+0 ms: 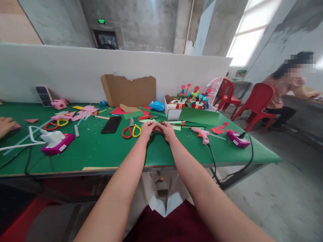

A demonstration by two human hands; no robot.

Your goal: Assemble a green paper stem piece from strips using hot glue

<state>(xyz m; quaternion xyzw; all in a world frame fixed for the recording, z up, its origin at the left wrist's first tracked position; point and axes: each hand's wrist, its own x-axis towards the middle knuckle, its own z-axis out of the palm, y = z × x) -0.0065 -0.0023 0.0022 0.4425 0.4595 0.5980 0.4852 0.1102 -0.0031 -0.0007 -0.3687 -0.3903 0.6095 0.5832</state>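
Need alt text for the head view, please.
A person's left hand and right hand are close together over a green table, any held item too small to identify. Scissors lie left of them, a pink glue gun and a box of colourful figures right.

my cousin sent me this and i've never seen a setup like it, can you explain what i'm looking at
There is no machine here, just a person working with bare hands. This single picture comes from a camera worn on that person's head, looking forward and down. The left hand and right hand come together at a green table; whatever is in their grip is too small to make out. Near the left hand lie scissors with red and yellow handles, and left of those a dark phone. To the right are a pink glue gun and, farther back, a white box of colourful figures. Purple power strips sit toward both sides. Another person's hand shows at the left edge, and a seated person at the far right.
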